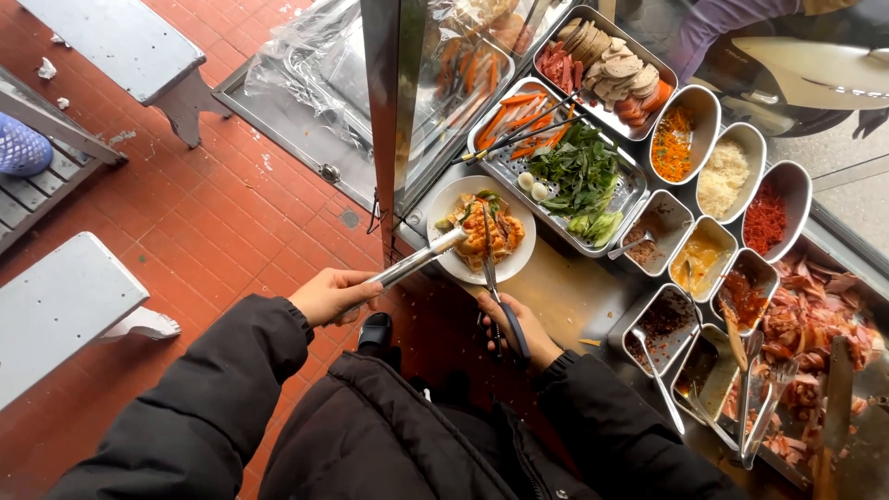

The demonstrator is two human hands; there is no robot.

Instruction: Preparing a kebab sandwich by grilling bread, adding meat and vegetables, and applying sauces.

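Over plate: tongs left grip; scissors right.

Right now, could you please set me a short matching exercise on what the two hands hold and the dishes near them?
Column one:
1. left hand
2. right hand
3. white plate
4. perforated metal tray

Column two:
a. holds green leaves and orange strips
b. grips metal tongs that reach to the plate
c. carries orange-sauced food, beside the tray
d. grips scissors pointed into the plate's food

Pairs: 1-b, 2-d, 3-c, 4-a
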